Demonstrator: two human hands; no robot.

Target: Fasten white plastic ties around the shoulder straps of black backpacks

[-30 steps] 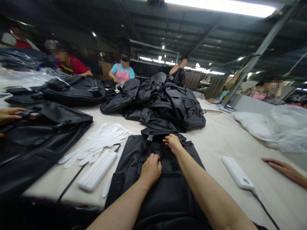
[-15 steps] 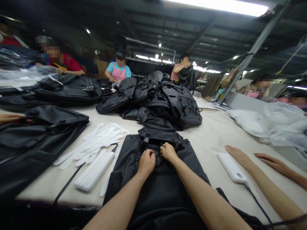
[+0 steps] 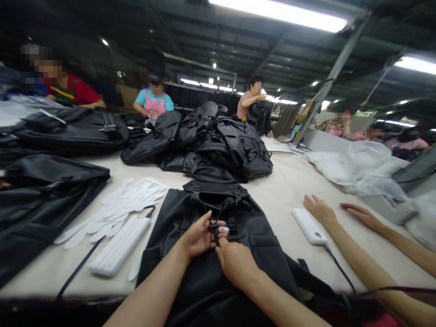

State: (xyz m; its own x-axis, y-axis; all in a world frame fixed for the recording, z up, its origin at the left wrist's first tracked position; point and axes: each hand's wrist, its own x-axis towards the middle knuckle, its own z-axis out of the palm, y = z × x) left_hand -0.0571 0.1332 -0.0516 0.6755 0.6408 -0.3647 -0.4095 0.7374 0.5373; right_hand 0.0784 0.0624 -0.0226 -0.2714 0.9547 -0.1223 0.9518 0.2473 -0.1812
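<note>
A black backpack (image 3: 211, 286) lies in front of me with its top end pointing away and its flap (image 3: 218, 188) folded back. From its mouth a black drawstring cord (image 3: 215, 210) runs down to my hands. My left hand (image 3: 199, 236) is palm up, fingers curled round the cord, with a small dark piece, perhaps a cord lock, across them. Something white, like tape, wraps one of its fingertips. Close beside it, my right hand (image 3: 238, 265) pinches the lower part of the cord from the right; its fingertips are partly hidden.
Behind the backpack rises a pile of black bags (image 3: 225, 145). White strips (image 3: 119, 209) and a white power bank (image 3: 119, 247) lie left, near another black bag (image 3: 44, 204). To the right are a second power bank (image 3: 308, 225), another person's hands (image 3: 320, 211) and plastic bags (image 3: 347, 163).
Both hands have come down from the backpack's mouth toward me, drawing the cord out. My left hand has turned palm up. The view has shifted slightly right.
</note>
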